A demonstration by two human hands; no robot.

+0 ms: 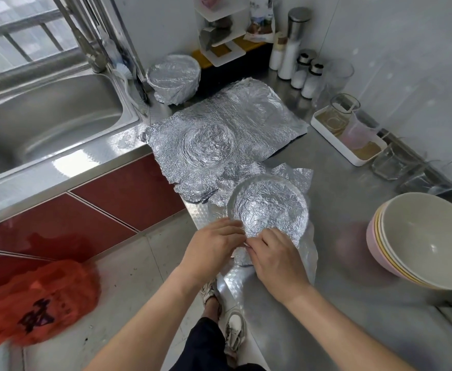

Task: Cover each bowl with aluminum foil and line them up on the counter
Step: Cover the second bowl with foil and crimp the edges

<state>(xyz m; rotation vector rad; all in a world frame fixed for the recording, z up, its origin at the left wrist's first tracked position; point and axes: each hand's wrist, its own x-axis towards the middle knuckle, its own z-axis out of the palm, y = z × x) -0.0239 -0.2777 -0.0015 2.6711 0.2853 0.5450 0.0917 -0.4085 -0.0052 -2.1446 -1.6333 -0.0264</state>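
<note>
My left hand [214, 245] and right hand [275, 261] both pinch the crinkled silver aluminium foil [309, 250] down at the near rim of the round foil-draped bowl [269, 207], which sits at the front edge of the steel counter [353, 303]. A second foil-wrapped bowl [174, 76] stands beside the steel sink [45, 116]. Uncovered stacked bowls [420, 236] sit to my right.

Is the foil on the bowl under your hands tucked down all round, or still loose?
Still loose. The foil lies across the top, but its edges flare outward at the far and right sides, not pressed down.
</note>
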